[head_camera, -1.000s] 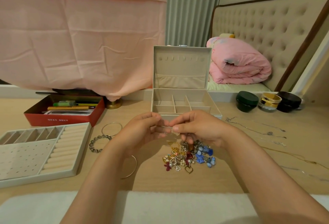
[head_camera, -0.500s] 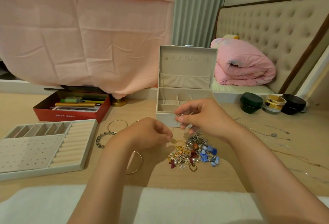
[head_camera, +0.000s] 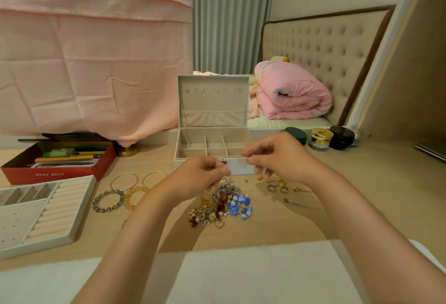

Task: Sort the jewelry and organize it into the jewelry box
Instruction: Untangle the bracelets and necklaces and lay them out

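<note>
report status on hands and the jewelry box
Left hand, right hand each pinching a small piece. Open jewelry box behind them. Jewelry pile below left hand. Nothing blocking box.

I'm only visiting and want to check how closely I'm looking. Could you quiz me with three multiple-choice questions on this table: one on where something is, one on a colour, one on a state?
1. Where does the loose ring tray lie?
A) on the table, left of the jewelry box
B) inside the jewelry box
C) on the bed

2. What colour is the box of pens?
A) green
B) red
C) blue

3. How is the jewelry box's lid?
A) shut
B) open and standing upright
C) taken off, lying flat

Answers:
1 A: the tray sits near the table's left edge, apart from the jewelry box.
2 B: its outer walls are red.
3 B: the lid stands up behind the base, so the compartments show.
</note>
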`<action>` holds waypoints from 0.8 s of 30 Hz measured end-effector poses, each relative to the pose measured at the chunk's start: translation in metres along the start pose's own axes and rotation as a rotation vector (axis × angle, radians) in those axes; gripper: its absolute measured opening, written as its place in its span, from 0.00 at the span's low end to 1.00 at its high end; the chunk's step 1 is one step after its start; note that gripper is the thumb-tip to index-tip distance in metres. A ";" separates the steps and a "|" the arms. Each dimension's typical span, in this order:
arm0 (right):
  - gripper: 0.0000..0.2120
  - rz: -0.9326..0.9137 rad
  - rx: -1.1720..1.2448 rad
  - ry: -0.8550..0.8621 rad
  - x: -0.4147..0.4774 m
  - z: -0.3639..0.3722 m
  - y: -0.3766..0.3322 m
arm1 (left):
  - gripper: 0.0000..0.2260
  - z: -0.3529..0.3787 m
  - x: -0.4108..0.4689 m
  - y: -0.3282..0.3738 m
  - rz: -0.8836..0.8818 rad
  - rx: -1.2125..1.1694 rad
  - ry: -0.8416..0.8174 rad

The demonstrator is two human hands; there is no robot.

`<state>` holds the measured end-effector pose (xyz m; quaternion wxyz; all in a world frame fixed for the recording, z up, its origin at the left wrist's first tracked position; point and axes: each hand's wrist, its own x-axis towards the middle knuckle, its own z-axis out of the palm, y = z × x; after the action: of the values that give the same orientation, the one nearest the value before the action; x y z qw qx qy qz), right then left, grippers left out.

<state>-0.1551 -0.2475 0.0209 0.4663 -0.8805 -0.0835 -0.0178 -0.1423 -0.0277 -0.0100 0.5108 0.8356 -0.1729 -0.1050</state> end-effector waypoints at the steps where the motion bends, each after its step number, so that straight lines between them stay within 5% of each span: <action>1: 0.08 0.020 -0.045 -0.001 -0.004 -0.009 0.005 | 0.08 0.003 0.002 0.004 -0.004 0.046 -0.015; 11: 0.07 0.239 -0.451 0.024 -0.054 -0.100 0.064 | 0.10 0.064 0.038 0.051 0.001 0.435 -0.190; 24: 0.07 0.326 -0.466 0.260 -0.013 -0.157 0.148 | 0.06 0.128 0.181 0.074 0.032 0.791 -0.175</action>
<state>-0.1365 -0.4606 -0.0130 0.2552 -0.9558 0.1256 -0.0741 -0.0340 -0.2349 -0.0021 0.1350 0.9528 -0.2557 -0.0930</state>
